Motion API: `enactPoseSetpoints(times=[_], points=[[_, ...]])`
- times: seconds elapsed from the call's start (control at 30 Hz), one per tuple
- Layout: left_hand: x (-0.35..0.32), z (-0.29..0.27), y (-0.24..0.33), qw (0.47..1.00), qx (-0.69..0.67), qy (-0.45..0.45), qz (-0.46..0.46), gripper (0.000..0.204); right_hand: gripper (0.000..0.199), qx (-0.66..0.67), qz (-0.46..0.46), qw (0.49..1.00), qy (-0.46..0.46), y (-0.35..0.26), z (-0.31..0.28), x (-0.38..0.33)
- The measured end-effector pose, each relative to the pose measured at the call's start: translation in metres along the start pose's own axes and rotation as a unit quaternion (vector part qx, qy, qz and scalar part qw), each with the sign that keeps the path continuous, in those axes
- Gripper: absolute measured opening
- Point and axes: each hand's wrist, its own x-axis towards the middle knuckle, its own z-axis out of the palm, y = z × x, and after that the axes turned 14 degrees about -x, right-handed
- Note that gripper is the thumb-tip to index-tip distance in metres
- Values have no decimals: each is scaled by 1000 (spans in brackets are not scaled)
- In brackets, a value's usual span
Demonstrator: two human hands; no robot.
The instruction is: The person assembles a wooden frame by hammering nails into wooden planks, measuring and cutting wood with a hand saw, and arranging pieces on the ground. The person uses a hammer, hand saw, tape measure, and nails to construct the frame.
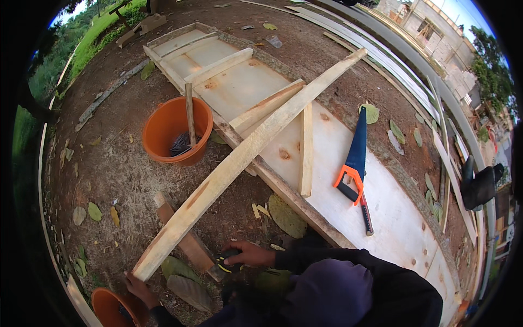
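A long wooden plank (pixel 218 174) slants across the framed plywood panel (pixel 245 79), its near end low on the left. My left hand (pixel 143 290) is at that near end, its fingers against the wood and partly hidden. In my right hand (pixel 251 254) is a black and yellow tape measure (pixel 230 261), held with closed fingers just right of the plank. A short board (pixel 190 245) lies on the ground beneath the plank, beside the tape measure. No drawn-out tape blade can be made out.
An orange bucket (pixel 155 128) holds nails and a wooden handle (pixel 189 111). Another orange bucket (pixel 101 300) stands lower left. On the panel lie a handsaw (pixel 357 147) and a dark-handled tool (pixel 367 218) partly under it. Leaves dot the soil; long boards (pixel 376 43) lie beyond.
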Motion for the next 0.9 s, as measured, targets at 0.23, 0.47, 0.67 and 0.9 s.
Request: enactPoseSetpoints(times=[0.23, 0.47, 0.67, 0.9], points=[[-34, 27, 42, 871, 428, 86, 224, 50, 36, 408, 143, 899, -65, -42, -22, -16], [-131, 67, 99, 913, 209, -102, 334, 32, 35, 137, 3, 990, 34, -45, -25, -5], [-241, 122, 123, 885, -160, -414, -142, 23, 41, -175, -200, 960, 84, -74, -29, -13], [-266, 125, 145, 849, -193, -415, -265, 20, 46, -283, -224, 925, 119, -60, -29, -33]])
